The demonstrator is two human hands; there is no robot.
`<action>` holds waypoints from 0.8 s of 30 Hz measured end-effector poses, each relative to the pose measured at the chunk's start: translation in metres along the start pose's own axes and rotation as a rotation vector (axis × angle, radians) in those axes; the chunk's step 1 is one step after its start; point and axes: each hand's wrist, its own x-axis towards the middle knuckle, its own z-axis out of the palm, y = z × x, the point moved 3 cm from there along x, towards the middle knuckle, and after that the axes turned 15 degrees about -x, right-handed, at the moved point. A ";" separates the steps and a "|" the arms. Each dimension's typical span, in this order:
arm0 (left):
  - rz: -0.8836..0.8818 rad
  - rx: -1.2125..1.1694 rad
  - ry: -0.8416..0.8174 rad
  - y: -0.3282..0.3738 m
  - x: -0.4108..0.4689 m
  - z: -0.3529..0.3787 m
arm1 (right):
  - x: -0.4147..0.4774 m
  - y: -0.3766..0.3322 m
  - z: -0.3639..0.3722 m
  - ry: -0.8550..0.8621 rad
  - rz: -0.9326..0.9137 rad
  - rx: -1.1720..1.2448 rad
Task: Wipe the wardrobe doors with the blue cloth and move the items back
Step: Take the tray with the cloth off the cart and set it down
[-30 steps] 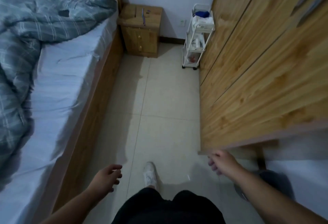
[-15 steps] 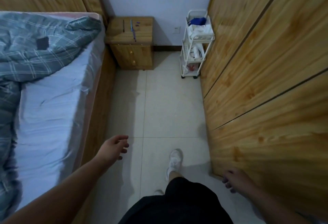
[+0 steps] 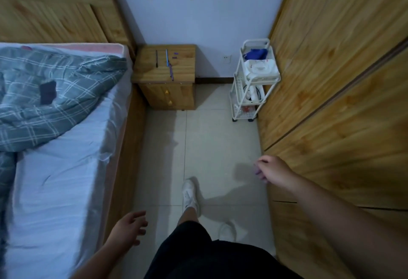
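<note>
The wooden wardrobe doors [image 3: 335,84] fill the right side of the head view. A blue cloth [image 3: 256,53] lies on the top shelf of a white trolley [image 3: 239,93] at the far end, against the wardrobe. My right hand [image 3: 272,169] hangs in front of the wardrobe's lower edge, fingers loosely curled, holding nothing. My left hand [image 3: 130,228] is low beside the bed frame, fingers spread and empty. Both hands are far from the cloth.
A bed [image 3: 55,168] with a grey checked quilt [image 3: 50,102] takes up the left. A wooden nightstand [image 3: 165,79] with pens on top stands at the far wall. A tiled aisle [image 3: 205,146] runs between bed and wardrobe. My white shoe [image 3: 189,192] steps forward.
I have walked forward along the aisle and the view has tilted up. My right hand swung forward and up, off the wardrobe's corner. My left hand dropped back.
</note>
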 end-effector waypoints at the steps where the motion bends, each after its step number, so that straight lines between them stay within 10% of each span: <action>1: -0.001 -0.002 -0.002 0.015 0.017 -0.001 | 0.008 -0.007 -0.003 0.001 0.016 -0.001; 14: 0.269 0.252 -0.256 0.351 0.175 0.063 | 0.055 0.036 -0.010 -0.062 0.482 0.226; 24: 0.263 0.393 -0.301 0.470 0.244 0.139 | 0.169 -0.063 -0.092 -0.090 0.463 0.452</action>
